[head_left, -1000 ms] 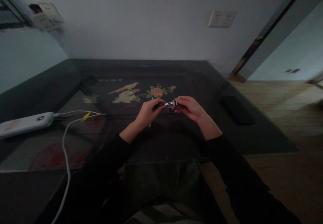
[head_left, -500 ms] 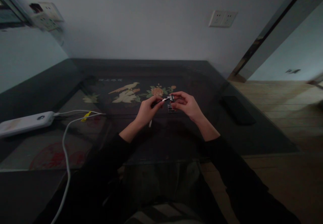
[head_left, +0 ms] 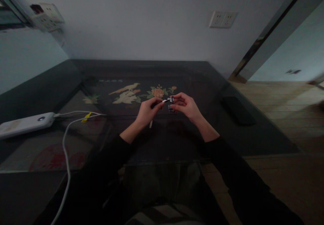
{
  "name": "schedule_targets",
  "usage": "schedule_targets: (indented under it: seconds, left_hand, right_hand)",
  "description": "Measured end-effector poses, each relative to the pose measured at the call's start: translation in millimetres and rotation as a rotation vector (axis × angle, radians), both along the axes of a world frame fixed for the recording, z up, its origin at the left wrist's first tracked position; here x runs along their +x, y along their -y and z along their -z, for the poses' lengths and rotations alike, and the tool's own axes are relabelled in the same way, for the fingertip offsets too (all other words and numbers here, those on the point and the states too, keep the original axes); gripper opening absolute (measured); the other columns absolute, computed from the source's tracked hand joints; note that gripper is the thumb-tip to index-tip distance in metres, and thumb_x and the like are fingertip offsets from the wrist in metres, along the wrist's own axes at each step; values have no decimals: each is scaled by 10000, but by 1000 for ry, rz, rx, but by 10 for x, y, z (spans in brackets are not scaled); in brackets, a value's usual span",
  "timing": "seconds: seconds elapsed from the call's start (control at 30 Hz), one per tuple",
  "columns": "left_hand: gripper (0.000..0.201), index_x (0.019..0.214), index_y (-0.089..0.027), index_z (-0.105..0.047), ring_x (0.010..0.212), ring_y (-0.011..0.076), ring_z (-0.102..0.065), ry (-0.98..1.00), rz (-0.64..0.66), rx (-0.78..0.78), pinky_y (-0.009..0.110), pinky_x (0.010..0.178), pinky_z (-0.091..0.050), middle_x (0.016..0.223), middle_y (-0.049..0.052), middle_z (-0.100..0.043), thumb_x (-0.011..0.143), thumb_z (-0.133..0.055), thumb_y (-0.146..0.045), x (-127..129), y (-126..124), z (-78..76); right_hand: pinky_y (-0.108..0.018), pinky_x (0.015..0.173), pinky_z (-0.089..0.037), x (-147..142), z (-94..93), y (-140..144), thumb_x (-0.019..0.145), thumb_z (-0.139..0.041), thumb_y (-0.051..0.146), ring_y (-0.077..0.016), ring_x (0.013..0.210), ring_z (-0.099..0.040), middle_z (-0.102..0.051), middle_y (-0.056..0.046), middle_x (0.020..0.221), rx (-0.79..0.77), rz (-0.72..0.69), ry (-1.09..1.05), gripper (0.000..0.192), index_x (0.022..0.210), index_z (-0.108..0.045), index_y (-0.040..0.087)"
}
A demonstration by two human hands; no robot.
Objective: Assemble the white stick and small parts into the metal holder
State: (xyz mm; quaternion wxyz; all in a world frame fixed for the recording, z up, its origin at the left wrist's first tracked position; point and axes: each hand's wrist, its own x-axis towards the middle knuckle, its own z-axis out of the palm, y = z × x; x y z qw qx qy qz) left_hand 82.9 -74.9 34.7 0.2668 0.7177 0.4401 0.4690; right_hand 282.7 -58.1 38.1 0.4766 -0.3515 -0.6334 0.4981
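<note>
Glass-topped dark table with bird-and-flower inlay (head_left: 76,83) fills the frame's middle, bearing a white oblong power bank (head_left: 24,125) with white cable (head_left: 66,144) at left and a flat black phone (head_left: 238,110) at right. At centre, the left hand (head_left: 146,111) is closed on a slim dark-handled metal tool (head_left: 160,102). The right hand (head_left: 186,106) pinches a small silver-and-black metal part (head_left: 171,102), which the tool's tip touches.

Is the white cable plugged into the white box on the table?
Plugged in: the white cable runs into the end of the white box.
</note>
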Motion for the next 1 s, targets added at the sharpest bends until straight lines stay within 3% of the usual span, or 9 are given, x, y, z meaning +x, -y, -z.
schedule_targets:
  seconds: [0.2,0.37,0.53,0.77,0.87,1.0]
  left_hand:
    - [135,934,-152,-677,682,125,-606,22,82,-9,239,671,-447,721,11,-669,888,-601,-253,-22,-3,-4]
    - [120,877,-151,-658,677,126,-605,11,35,-19,232,643,-442,713,14,-668,899,-587,-245,7,-6,26]
    - [146,896,-151,-686,657,130,-600,-126,-29,35,236,630,-422,709,14,-682,901,-596,-267,-29,-15,11]
    - [184,941,-166,-716,801,184,-664,-383,23,123,269,710,-435,887,70,-738,908,-592,-299,-146,-65,-15]
    - [174,928,-159,-702,727,161,-635,-333,18,93,253,670,-422,827,53,-720,907,-589,-290,-125,-60,-20]
    - [169,928,-148,-649,630,122,-582,-76,75,-40,225,618,-425,718,17,-670,909,-577,-301,-26,-38,26]
  right_hand:
    - [-302,578,-532,0,-14,21,628,-830,344,-149,663,-616,-651,-12,832,-23,-13,5,431,969,-603,210]
    - [-287,562,-514,-38,17,26,636,-822,354,-137,636,-597,-632,6,784,-10,34,-1,411,922,-560,217]
    - [-303,587,-511,-9,22,5,660,-800,368,-142,631,-601,-632,7,759,5,13,87,380,912,-565,207]
    - [-311,639,-480,81,20,-53,635,-814,306,-148,656,-591,-632,4,726,85,-41,296,349,888,-604,188]
    - [-305,613,-484,62,23,-44,630,-821,317,-146,635,-593,-625,15,710,32,-46,222,377,900,-587,198]
    - [-287,571,-495,-16,33,4,636,-824,360,-133,596,-582,-586,48,677,-49,2,19,431,948,-560,222]
